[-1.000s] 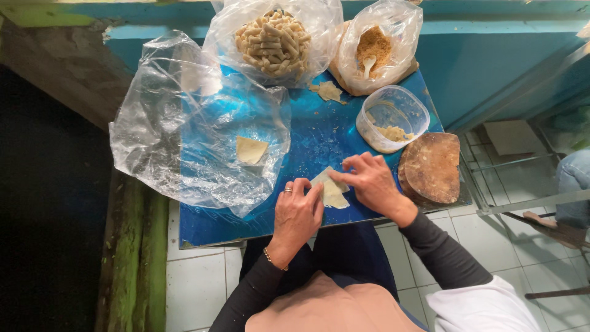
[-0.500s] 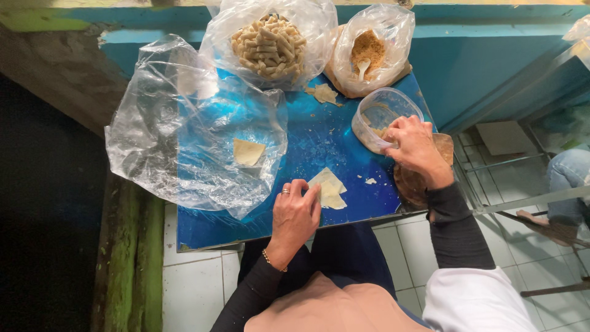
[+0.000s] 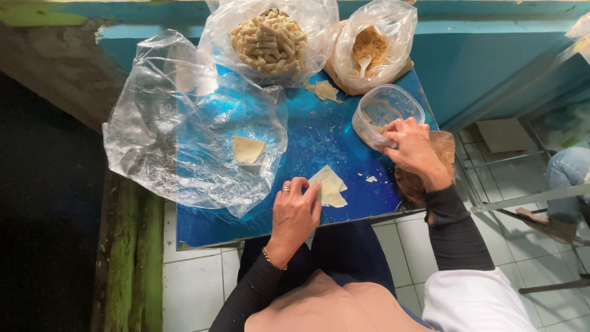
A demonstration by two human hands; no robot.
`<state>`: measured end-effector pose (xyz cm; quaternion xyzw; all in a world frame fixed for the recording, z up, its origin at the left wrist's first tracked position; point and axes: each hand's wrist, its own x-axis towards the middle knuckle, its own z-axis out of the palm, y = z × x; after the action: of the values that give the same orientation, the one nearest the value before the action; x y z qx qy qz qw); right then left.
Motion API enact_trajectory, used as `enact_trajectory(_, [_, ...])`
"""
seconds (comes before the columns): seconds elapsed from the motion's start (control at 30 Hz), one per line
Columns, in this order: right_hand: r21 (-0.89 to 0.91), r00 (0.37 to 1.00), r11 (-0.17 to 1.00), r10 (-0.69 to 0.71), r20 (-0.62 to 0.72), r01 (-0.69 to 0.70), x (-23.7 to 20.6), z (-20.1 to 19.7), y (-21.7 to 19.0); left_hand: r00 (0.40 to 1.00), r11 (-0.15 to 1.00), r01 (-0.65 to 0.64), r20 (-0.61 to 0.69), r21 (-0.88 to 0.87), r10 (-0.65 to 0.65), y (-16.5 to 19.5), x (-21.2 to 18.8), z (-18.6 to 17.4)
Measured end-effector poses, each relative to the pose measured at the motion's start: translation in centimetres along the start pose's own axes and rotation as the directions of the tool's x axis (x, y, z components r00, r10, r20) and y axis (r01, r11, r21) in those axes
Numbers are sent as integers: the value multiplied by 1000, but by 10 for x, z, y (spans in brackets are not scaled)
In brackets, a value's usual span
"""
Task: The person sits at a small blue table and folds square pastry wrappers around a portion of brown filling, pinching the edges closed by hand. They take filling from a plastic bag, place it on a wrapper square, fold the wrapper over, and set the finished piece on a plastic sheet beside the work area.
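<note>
A person seated at a small blue-topped table (image 3: 344, 141) works with pale, thin dough wrappers. The left hand (image 3: 296, 212) lies flat, fingers together and fingertips pressing the near-left edge of a folded, cream-coloured wrapper (image 3: 329, 186) near the table's front edge, pinning it rather than gripping it; wrist straight, forearm coming up from the lap. The right hand (image 3: 413, 146) reaches farther and to the right, its fingers curled over the near rim of a small clear plastic tub (image 3: 387, 110) that holds a little tan filling; whether the fingertips dip inside or only clasp the rim cannot be told from here. The risks, as I judge them: the tub sits close to the right edge, partly over a brown round slab (image 3: 439, 161) beneath the hand, and a tug on its rim could tip it or nudge it off the table. The wrapper is held at one side only, so its free flap could unfold or tear if the pressing fingers drag. Far across the table stand a clear bag of rolled, finished pieces (image 3: 270, 38) and a second clear bag of brown crumbs with a white spoon (image 3: 369, 46); a large crumpled clear plastic sheet (image 3: 184, 123) on the left covers one more square wrapper (image 3: 247, 149).
</note>
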<state>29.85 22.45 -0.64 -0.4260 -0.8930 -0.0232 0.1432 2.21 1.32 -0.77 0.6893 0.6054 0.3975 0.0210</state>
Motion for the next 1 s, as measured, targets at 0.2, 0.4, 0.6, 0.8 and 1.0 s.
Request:
enact_trajectory(0.2, [83,997,994,77,-5,-76,5,-24,-21,1000,1000,-4,-2,6,4,2,0,-1])
enact_trajectory(0.4, [365,969,918,-65,-239,151,-20,-48,-91,1000,1000,1,4,10,-1,5,-1,0])
enact_trajectory(0.6, [-1,919,937,-344,-192,350,-44,-31,-150,1000,1000,11,11,13,-11,7,-1,-2])
enact_trajectory(0.8, [-136,901,915,-399,-173,379,-42,-32,-131,1000,1000,6,21,27,-6,8,-1,0])
enact_trajectory(1.0, [79,927,937,-321,-193,341,-45,-20,-136,1000,1000,7,8,30,-7,7,-2,1])
